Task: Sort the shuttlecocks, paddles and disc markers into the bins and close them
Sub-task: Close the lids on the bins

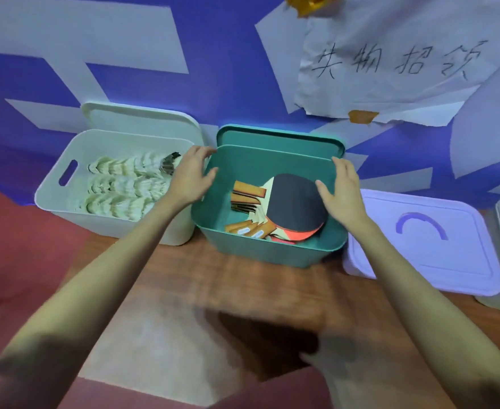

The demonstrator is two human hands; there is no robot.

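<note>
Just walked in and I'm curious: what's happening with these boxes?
A person is sorting sports gear. The left hand and right hand are at the sides of the open green bin holding paddles; its lid leans behind it. The white bin of shuttlecocks is open too. The purple bin is closed.

Teal bin (260,246) holds black-and-red paddles (293,208) with orange-brown handles. White bin (66,160) carries cream, green-banded shuttlecocks (125,184). Lilac lid (437,261), brown wood-grain table (243,287).
</note>
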